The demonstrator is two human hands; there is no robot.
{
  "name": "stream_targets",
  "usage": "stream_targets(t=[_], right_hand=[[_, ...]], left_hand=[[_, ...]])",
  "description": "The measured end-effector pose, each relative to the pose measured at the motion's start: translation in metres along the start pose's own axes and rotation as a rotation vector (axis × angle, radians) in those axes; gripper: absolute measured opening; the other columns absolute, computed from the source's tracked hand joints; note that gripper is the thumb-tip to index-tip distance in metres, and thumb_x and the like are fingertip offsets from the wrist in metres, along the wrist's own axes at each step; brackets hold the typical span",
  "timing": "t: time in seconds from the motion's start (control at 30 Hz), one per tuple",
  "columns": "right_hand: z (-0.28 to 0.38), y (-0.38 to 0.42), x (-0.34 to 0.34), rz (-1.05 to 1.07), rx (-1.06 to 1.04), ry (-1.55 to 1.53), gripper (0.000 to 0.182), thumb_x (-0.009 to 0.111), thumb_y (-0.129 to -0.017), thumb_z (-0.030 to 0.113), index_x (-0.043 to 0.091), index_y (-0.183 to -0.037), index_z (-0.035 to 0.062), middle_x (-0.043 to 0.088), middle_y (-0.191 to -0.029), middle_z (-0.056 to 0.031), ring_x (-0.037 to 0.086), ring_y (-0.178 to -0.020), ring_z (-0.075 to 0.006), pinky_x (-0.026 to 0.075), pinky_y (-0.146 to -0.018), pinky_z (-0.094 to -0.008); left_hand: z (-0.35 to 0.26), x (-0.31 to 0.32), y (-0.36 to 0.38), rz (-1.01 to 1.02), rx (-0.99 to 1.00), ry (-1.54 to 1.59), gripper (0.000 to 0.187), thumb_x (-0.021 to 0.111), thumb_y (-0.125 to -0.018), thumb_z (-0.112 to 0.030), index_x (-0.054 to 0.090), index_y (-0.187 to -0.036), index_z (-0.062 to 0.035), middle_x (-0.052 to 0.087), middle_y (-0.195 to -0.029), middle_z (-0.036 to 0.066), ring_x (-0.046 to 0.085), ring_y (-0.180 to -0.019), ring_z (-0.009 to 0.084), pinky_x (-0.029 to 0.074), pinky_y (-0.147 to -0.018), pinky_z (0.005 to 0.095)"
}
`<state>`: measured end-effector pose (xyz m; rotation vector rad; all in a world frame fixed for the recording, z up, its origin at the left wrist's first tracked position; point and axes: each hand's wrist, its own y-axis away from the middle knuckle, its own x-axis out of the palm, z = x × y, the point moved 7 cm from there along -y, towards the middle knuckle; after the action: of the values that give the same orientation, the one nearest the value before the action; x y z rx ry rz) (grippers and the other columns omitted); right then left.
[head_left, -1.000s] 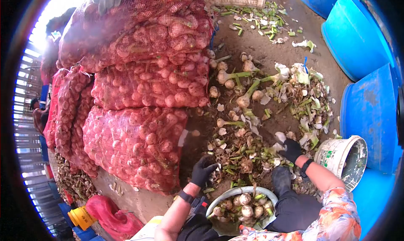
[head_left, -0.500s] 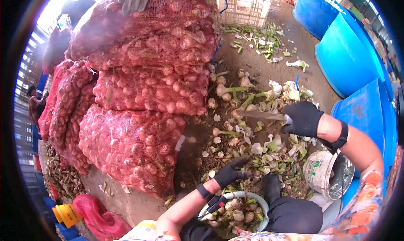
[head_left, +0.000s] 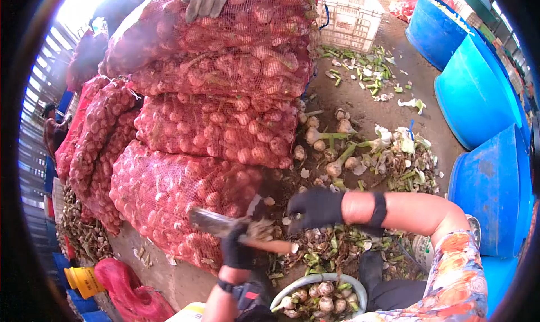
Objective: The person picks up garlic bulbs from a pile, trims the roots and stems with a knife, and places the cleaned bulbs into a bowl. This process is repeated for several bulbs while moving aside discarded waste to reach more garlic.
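My left hand [head_left: 239,249], in a black glove, is closed around a knife [head_left: 270,245] in front of the lowest mesh sack [head_left: 180,204]. Its pale wooden handle points right and its wide grey blade reaches left over the sack. A pale fibrous clump, too blurred to name, shows just above the handle. My right hand [head_left: 318,208], also black-gloved, is a little to the right over the floor scraps. It is slightly blurred, with fingers apart and nothing visible in them. Below both hands stands a pale basin [head_left: 360,291] of trimmed garlic bulbs [head_left: 326,303].
More red mesh sacks of garlic [head_left: 219,125] are stacked at left, a grey glove [head_left: 208,0] on top. Garlic with stalks [head_left: 334,167] and leaf scraps [head_left: 416,170] litter the floor. Blue tubs [head_left: 489,192] line the right; a white crate [head_left: 349,18] stands behind.
The knife has passed from my right hand to my left. My left hand has moved up and left from the basin; my right hand has come down and left. The view has shifted slightly.
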<state>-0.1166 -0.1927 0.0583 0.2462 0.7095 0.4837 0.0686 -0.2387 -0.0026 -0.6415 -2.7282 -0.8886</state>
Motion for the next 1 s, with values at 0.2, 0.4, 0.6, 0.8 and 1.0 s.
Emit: stream_targets(t=[0.2, 0.4, 0.6, 0.8, 1.0], right_hand=[[-0.163, 0.015, -0.142, -0.457, 0.500, 0.313, 0.044, 0.047, -0.074, 0.043, 0.059, -0.099, 0.0086, 0.056, -0.106, -0.0150, 0.052, -0.098, -0.0301, 0.041, -0.084, -0.0388], [-0.288, -0.035, -0.142, -0.476, 0.666, 0.364, 0.061, 0.057, -0.070, 0.037, 0.041, -0.122, 0.0100, 0.046, -0.121, -0.0135, 0.045, -0.109, -0.0298, 0.037, -0.090, -0.0368], [-0.321, -0.093, -0.170, -0.439, 0.594, 0.682, 0.072, 0.062, -0.065, 0.030, 0.033, -0.127, 0.0088, 0.038, -0.127, -0.0153, 0.037, -0.116, -0.0334, 0.032, -0.093, -0.0437], [-0.348, -0.141, -0.175, -0.435, 0.415, 0.942, 0.077, 0.066, -0.059, 0.033, 0.035, -0.126, 0.0102, 0.035, -0.130, -0.0157, 0.034, -0.119, -0.0336, 0.029, -0.093, -0.0483], [-0.423, -0.129, -0.129, -0.455, 0.338, 0.709, 0.059, 0.065, -0.060, 0.032, 0.050, -0.112, 0.0083, 0.053, -0.109, -0.0143, 0.049, -0.103, -0.0310, 0.036, -0.089, -0.0417]], left_hand=[[-0.051, -0.132, -0.034, -0.256, 0.207, 0.015, 0.015, 0.059, -0.072, -0.009, 0.058, -0.084, -0.0016, 0.055, -0.070, 0.001, 0.051, -0.061, 0.0108, 0.043, -0.059, 0.0245], [-0.052, -0.175, -0.076, -0.390, 0.238, -0.298, 0.014, 0.058, -0.069, -0.004, 0.055, -0.083, -0.0041, 0.055, -0.071, 0.000, 0.050, -0.057, 0.0102, 0.041, -0.055, 0.0226], [-0.071, -0.147, -0.066, -0.427, 0.197, -0.371, 0.019, 0.057, -0.069, -0.003, 0.052, -0.087, -0.0049, 0.055, -0.073, 0.000, 0.053, -0.061, 0.0110, 0.043, -0.056, 0.0232], [-0.069, -0.156, -0.069, -0.456, 0.271, -0.474, 0.019, 0.057, -0.068, -0.003, 0.052, -0.086, -0.0044, 0.055, -0.073, 0.001, 0.052, -0.061, 0.0108, 0.043, -0.057, 0.0236], [-0.074, -0.143, -0.069, -0.504, 0.226, -0.531, 0.018, 0.056, -0.068, -0.002, 0.052, -0.085, -0.0040, 0.054, -0.070, 0.001, 0.052, -0.059, 0.0109, 0.043, -0.055, 0.0236]])
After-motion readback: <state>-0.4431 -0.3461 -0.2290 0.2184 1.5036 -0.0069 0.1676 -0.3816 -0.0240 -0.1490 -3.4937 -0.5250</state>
